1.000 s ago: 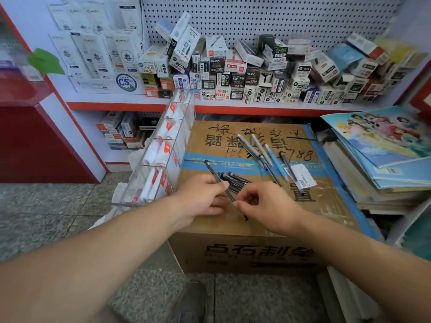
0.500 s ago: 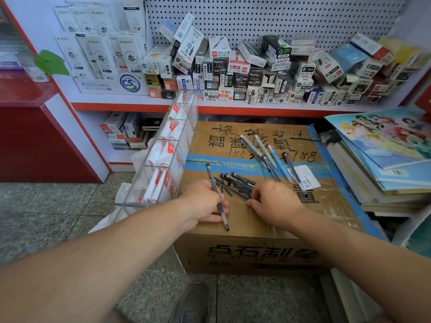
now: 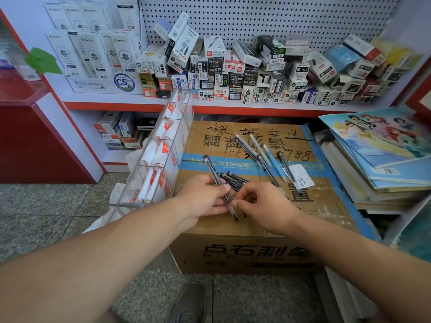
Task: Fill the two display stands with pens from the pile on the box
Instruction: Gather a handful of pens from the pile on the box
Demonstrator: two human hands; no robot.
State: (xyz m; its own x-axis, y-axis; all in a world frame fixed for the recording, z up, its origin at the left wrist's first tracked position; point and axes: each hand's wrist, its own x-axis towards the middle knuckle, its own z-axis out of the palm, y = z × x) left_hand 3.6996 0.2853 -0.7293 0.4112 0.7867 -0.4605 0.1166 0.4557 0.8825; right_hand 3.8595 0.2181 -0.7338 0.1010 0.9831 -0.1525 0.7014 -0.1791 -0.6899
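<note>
A brown cardboard box (image 3: pixel 256 224) carries a small pile of dark pens (image 3: pixel 234 179) and a row of light and blue pens (image 3: pixel 263 155) farther back. My left hand (image 3: pixel 203 199) grips a dark pen (image 3: pixel 213 170) that sticks up past its thumb. My right hand (image 3: pixel 263 206) pinches the lower end of another dark pen beside it; both tips poke out below the fingers. A clear acrylic display stand (image 3: pixel 163 150) with compartments leans against the box's left side, holding white pens with red labels.
A red-edged shelf (image 3: pixel 233 108) behind the box is crowded with small pen boxes under a pegboard. A stack of colourful books (image 3: pixel 382 159) lies to the right. A red counter (image 3: pixel 28 136) stands at left. My shoe (image 3: pixel 189 304) is on the speckled floor.
My right hand has come back from the pile toward my left hand and now pinches a pen next to the one the left hand holds. The left hand has shifted slightly.
</note>
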